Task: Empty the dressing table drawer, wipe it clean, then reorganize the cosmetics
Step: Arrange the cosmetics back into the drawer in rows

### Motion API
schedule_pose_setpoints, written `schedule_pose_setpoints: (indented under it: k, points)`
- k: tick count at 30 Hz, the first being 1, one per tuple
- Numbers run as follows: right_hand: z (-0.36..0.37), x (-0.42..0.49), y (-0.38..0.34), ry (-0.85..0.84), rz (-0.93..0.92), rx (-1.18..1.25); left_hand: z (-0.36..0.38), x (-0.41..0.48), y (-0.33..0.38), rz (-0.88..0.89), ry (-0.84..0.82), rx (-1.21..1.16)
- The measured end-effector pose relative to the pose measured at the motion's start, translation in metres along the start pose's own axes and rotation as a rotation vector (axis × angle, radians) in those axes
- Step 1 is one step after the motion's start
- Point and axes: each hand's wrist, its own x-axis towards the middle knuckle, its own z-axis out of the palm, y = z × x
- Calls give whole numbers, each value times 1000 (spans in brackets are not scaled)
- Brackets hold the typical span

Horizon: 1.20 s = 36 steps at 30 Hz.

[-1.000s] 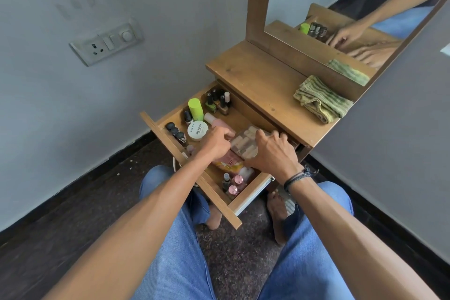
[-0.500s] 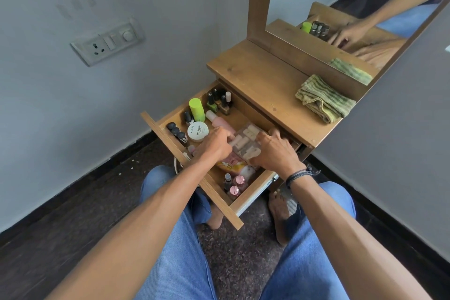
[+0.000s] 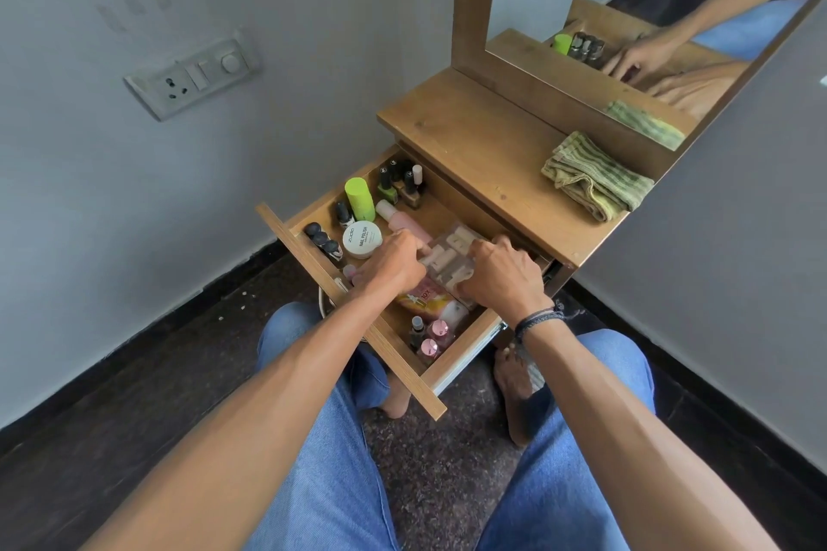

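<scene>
The wooden drawer [image 3: 313, 257] of the dressing table stands pulled out over my knees. My left hand [image 3: 394, 264] and my right hand [image 3: 503, 275] both grip a clear plastic box of pale nail tips [image 3: 449, 257] just above the drawer's middle. Under it lie a pink bottle [image 3: 400, 221] and an orange-yellow packet [image 3: 425, 298]. A lime-green tube [image 3: 360, 198], a white nail polish jar [image 3: 362, 238], dark nail polish bottles [image 3: 402, 186] and small pink-capped bottles [image 3: 432, 338] fill the rest.
A folded green striped cloth [image 3: 595, 181] lies on the wooden table top [image 3: 470, 148] at the right. A mirror [image 3: 649, 27] rises behind it. A wall socket [image 3: 192, 74] is at the left. My jeans-clad legs and bare feet are below the drawer.
Both hands have shifted slightly toward the drawer's back with the clear box between them. The box looks a little higher and more tilted than a second ago.
</scene>
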Motion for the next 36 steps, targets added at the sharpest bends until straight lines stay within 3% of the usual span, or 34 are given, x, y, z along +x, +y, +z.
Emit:
schedule_pose_setpoints:
  k: [18, 31, 36]
  points:
    - [8, -5, 1, 74, -50, -113, -4, -2, 1, 38, -41, -25]
    - [4, -9, 12, 69, -83, -58, -14, -12, 9, 87, -108, -62]
    - [11, -17, 16, 219, -132, 16, -33, -18, 14, 170, -4, -178]
